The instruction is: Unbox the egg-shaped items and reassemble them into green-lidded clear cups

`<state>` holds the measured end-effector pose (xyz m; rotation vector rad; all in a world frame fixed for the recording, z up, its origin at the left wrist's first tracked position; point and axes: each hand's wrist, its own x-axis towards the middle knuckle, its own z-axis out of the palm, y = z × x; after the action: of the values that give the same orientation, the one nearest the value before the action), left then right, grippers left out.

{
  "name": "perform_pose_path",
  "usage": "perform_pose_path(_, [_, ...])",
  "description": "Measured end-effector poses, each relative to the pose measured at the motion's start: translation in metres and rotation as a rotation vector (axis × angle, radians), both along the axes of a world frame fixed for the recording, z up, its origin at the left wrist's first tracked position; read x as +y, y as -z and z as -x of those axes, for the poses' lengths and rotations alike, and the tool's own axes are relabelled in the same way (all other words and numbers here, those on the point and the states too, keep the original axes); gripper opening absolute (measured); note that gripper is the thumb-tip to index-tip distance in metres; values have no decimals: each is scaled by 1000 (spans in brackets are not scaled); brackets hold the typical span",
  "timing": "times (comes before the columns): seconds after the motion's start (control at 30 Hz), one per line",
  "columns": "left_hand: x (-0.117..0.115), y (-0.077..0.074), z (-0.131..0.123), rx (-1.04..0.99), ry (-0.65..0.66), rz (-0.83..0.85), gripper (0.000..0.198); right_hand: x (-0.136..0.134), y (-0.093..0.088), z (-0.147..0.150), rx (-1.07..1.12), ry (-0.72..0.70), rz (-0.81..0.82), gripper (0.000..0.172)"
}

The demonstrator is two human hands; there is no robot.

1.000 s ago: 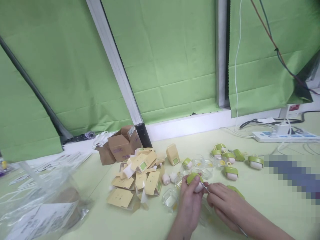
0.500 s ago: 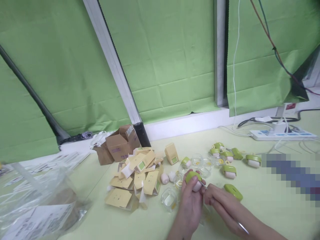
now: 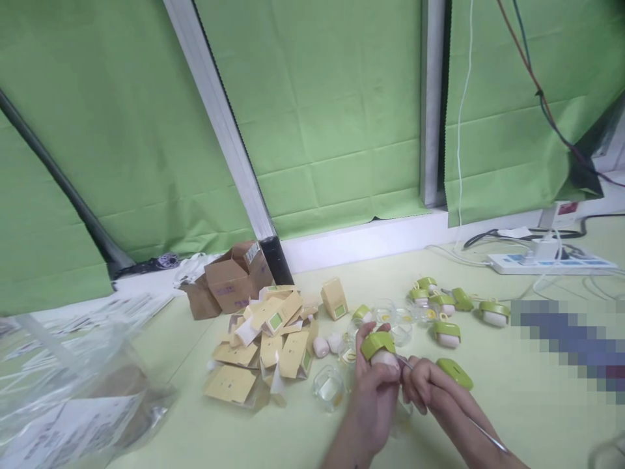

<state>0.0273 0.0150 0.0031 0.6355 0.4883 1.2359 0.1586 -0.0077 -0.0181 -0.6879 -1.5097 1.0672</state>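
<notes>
My left hand grips a small rounded case with a green top and a pale pink-white body, its thumb pressed on the pale part. Closed around a thin metal tool, my right hand brings the tip against the case's right side. The kind of tool cannot be made out. A silvery strip shows along the right wrist; whether it belongs to the tool is unclear. Just left of my hands lie a clear plastic case and small pale pink pieces.
Several green-and-pale cases lie at the right, with a green cover nearer. Flattened yellow boxes are heaped left, by a cardboard box and a plastic bag. A power strip stands at the back right.
My left hand has turned the case so more of its pale body shows, and the thumb has moved from the green top down to that body. My right hand stays beside it.
</notes>
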Motion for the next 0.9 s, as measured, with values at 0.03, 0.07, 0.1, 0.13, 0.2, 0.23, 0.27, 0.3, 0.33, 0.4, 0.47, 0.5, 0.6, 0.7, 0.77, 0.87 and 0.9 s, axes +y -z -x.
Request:
perform_pose_path(0.03, [1,-2,3,27,-33,-9,71,3,-5,-5,10,-19,13,32])
perform_pose_path(0.07, [2,-4,6,68,-72,-13,77,6,-10,-11,13,-12,17,31])
perform_pose_path(0.1, [3,-5,9,126,-101,-16,80,9,-14,-16,7,22,18,29])
perform_pose_path(0.13, [3,-6,11,197,-111,-24,82,12,-18,-21,-12,88,18,25])
perform_pose_path(0.2, [3,-6,13,344,-58,-77,82,18,-24,-26,-88,203,28,16])
perform_pose_path(0.23, [1,-5,12,399,-14,-127,80,19,-25,-25,-142,212,47,18])
perform_pose_path(0.27, [0,-4,11,444,25,-185,77,20,-25,-24,-188,186,69,20])
perform_pose_path(0.3, [-2,-3,9,479,52,-239,73,20,-25,-21,-216,144,91,21])
perform_pose_path(0.33, [-3,-2,7,506,64,-278,70,20,-25,-18,-224,105,114,23])
perform_pose_path(0.4, [-3,1,3,534,37,-278,65,19,-24,-13,-172,89,165,27])
perform_pose_path(0.47, [1,4,0,567,-68,-219,49,20,-23,-11,-71,173,200,28])
perform_pose_path(0.5, [3,7,0,588,-129,-195,38,20,-23,-10,-26,235,208,28])
perform_pose_path(0.6, [10,12,-2,711,-175,-187,21,22,-21,-11,36,354,177,24])
perform_pose_path(0.7, [13,11,-3,754,-126,-163,21,22,-19,-12,-27,344,158,24])
perform_pose_path(0.77, [12,8,-3,731,-138,-133,21,21,-18,-13,-82,374,159,25])
perform_pose_path(0.87, [10,4,-4,686,-107,-105,20,21,-16,-14,-139,433,117,23])
perform_pose_path(0.9, [10,3,-4,676,-93,-97,20,20,-15,-14,-156,442,81,21])
